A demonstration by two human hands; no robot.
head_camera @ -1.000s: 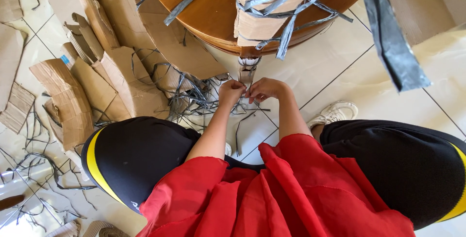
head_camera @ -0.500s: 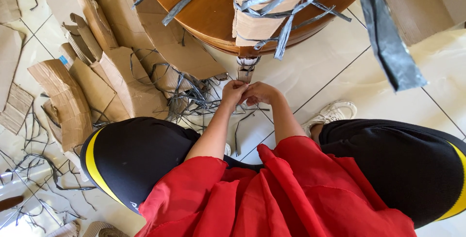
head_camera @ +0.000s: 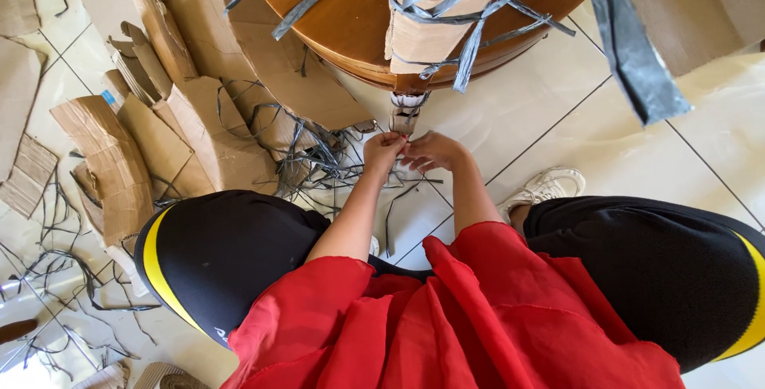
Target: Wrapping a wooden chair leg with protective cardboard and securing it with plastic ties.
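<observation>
2 hands of mine meet low by the cardboard-wrapped leg (head_camera: 404, 114) of the round brown wooden table (head_camera: 351, 14). My left hand (head_camera: 382, 152) and my right hand (head_camera: 432, 151) touch, fingers curled tight together, pinching something too small to see. Torn brown cardboard pieces (head_camera: 199, 130) and thin grey plastic strips (head_camera: 319, 162) lie just beside them.
</observation>
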